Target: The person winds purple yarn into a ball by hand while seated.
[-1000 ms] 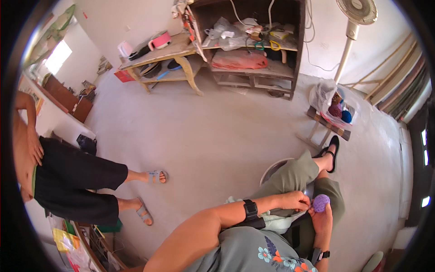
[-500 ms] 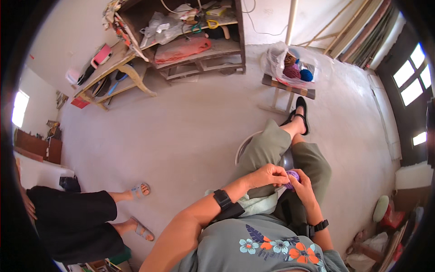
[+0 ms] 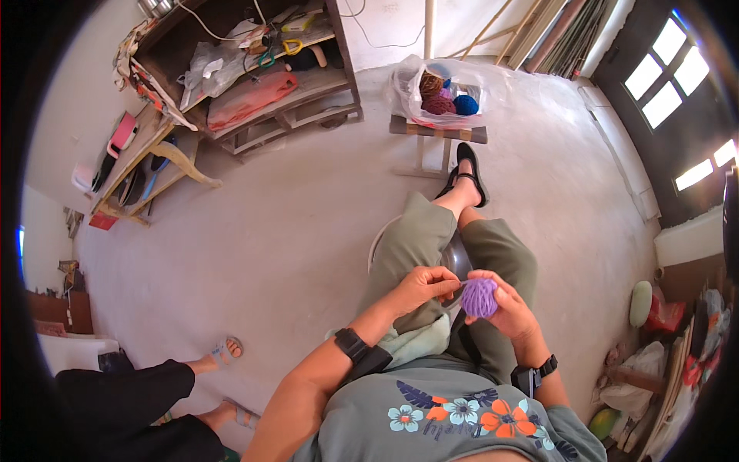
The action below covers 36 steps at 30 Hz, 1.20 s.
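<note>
A purple ball of yarn (image 3: 479, 298) rests in my right hand (image 3: 509, 312), whose fingers curl round its right side and top. Just left of the ball, my left hand (image 3: 433, 286) pinches a strand of the same yarn between thumb and fingertips. The strand runs a short way from the pinch to the ball. Both hands are above my lap, over my green trousers (image 3: 494, 254). A pale green cloth (image 3: 422, 341) lies across my lap beneath my left forearm.
Ahead, a small stool (image 3: 439, 132) carries a clear plastic bag (image 3: 406, 86) with several yarn balls, one a blue ball (image 3: 466, 105). A wooden cabinet (image 3: 350, 77) and a low table (image 3: 188, 165) stand far left. Another person's black-clothed legs (image 3: 127, 396) are at lower left.
The purple ball has turned into fuller view in my right hand, and my left hand has drawn slightly away from it with the strand. The whole view has shifted to the right.
</note>
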Available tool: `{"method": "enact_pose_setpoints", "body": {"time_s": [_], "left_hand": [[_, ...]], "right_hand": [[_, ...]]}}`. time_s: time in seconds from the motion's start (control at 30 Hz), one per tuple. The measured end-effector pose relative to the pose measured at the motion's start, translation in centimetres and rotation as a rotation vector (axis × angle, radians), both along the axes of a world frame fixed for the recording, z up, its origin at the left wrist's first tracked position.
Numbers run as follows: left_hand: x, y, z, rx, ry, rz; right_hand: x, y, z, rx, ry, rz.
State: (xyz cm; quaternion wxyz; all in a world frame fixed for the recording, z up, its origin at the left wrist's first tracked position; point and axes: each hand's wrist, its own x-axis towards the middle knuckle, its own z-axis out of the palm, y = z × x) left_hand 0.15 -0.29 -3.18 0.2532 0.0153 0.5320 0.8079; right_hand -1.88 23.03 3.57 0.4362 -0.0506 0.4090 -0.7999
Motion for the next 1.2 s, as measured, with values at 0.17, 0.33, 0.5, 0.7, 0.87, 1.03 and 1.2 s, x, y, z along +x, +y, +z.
{"method": "enact_pose_setpoints", "body": {"time_s": [0.17,0.33,0.5,0.7,0.87,1.03,1.2], "left_hand": [[-0.1,0.1,0.0,-0.034,0.021,-0.031],[0.0,0.5,0.3,-0.091,0.063,-0.108],[0.3,0.0,1.4,-0.115,0.11,-0.188],[0.2,-0.8,0.9,0.043,0.025,-0.105],[0.0,-0.3,1.1,0.021,0.05,-0.115],[-0.1,0.1,0.9,-0.021,-0.009,-0.004],[-0.2,0.3,0.8,-0.003,-0.023,0.011]], "right_hand": [[-1.2,-0.3,0.7,0.046,0.088,-0.187],[-2.2,-0.4,-0.8,0.08,0.101,-0.336],[-1.5,-1.7,-1.3,0.722,0.532,-0.308],[-0.1,-0.7,-1.8,0.725,0.409,0.073],[0.7,0.5,-0.8,0.388,0.092,0.302],[0.5,0.6,0.7,0.061,0.018,0.035],[-0.9,0.2,1.1,0.024,0.094,-0.093]]}}
